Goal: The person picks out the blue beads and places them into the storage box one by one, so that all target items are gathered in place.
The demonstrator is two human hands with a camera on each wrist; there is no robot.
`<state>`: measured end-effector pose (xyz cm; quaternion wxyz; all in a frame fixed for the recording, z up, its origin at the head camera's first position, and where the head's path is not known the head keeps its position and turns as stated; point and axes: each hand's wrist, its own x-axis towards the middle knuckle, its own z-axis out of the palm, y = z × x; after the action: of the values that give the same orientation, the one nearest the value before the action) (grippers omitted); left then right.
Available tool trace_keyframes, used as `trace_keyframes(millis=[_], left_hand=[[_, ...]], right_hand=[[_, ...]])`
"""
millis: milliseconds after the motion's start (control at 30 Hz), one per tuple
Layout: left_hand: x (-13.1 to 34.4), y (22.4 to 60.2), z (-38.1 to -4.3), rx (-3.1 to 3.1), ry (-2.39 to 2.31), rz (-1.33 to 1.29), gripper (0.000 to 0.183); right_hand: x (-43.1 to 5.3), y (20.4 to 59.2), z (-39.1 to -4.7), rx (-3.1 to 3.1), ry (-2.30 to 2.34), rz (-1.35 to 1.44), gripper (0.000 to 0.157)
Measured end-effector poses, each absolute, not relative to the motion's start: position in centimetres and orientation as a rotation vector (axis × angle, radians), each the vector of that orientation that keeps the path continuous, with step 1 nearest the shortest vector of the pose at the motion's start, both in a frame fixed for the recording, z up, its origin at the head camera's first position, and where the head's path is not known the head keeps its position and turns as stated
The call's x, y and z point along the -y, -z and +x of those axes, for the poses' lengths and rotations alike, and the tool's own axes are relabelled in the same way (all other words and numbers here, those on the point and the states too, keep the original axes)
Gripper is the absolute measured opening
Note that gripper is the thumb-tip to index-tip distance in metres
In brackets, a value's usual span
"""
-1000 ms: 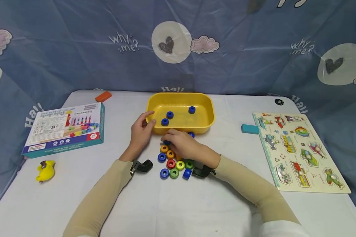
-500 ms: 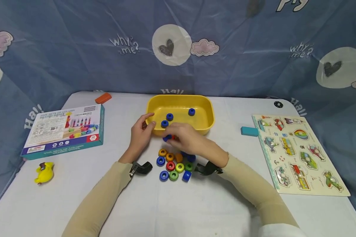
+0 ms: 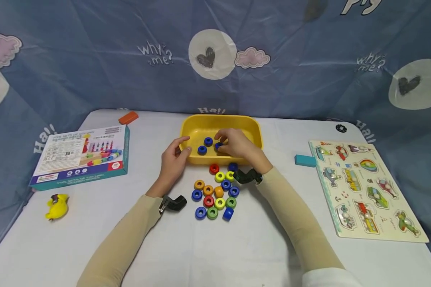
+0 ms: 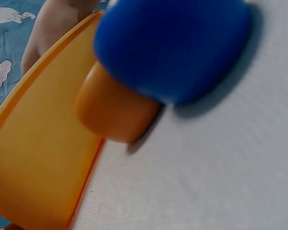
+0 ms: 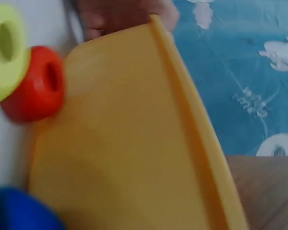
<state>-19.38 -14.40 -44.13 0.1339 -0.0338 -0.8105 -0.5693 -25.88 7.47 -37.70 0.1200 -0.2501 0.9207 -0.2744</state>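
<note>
A yellow plastic tub (image 3: 220, 160) stands in the middle of the table. My left hand (image 3: 172, 161) holds its left end, thumb and fingers at the rim. Inside the tub, my right hand (image 3: 238, 144) pinches a blue bead (image 3: 218, 146) low over the floor. Two more blue beads, one nearer (image 3: 202, 150) and one behind it (image 3: 208, 141), lie left of these fingers. In front of the tub are several loose beads, among them a red bead (image 3: 214, 169), an orange bead (image 3: 199, 184), a yellow bead (image 3: 220, 203) and a green bead (image 3: 212, 213).
On the left lie a boxed bead set (image 3: 80, 157), a yellow duck toy (image 3: 57, 206) and an orange block (image 3: 128, 117). A teal block (image 3: 305, 160) and a picture puzzle board (image 3: 368, 189) are on the right. A patterned blue cloth (image 3: 291, 79) hangs behind.
My right hand has carried a blue bead from the table in front of the tub up over the rim and inside. The left hand stays at the tub's left end.
</note>
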Motion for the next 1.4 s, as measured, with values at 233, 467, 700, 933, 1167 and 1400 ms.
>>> trace_keyframes(millis=[233,467,700,933,1167,1400], left_hand=[[14.1,44.1,-19.5,2.361,1.667,-0.116,0.037],[14.2,44.0,-19.4,2.359,1.659,-0.109,0.036],[14.2,43.9,-19.5,2.348,1.656,-0.112,0.036],[14.5,43.9,-19.4,2.357,1.636,-0.111,0.036],[14.5,44.0,-19.4,2.371,1.647,-0.105,0.037],[14.5,44.0,-19.3,2.368,1.647,-0.107,0.037]], right_hand=[[-7.5,38.5,-26.5,-2.613,0.866,-0.654,0.038],[-8.1,36.5,-24.3,-2.704,1.004,-0.844,0.037],[-10.6,34.5,-18.9,-2.625,0.934,-1.227,0.026],[-12.7,36.8,-17.0,-2.691,0.561,-1.053,0.038],[-11.8,38.8,-16.1,-2.807,0.319,-0.971,0.028],[-11.5,39.3,-15.9,-2.86,0.266,-0.942,0.002]])
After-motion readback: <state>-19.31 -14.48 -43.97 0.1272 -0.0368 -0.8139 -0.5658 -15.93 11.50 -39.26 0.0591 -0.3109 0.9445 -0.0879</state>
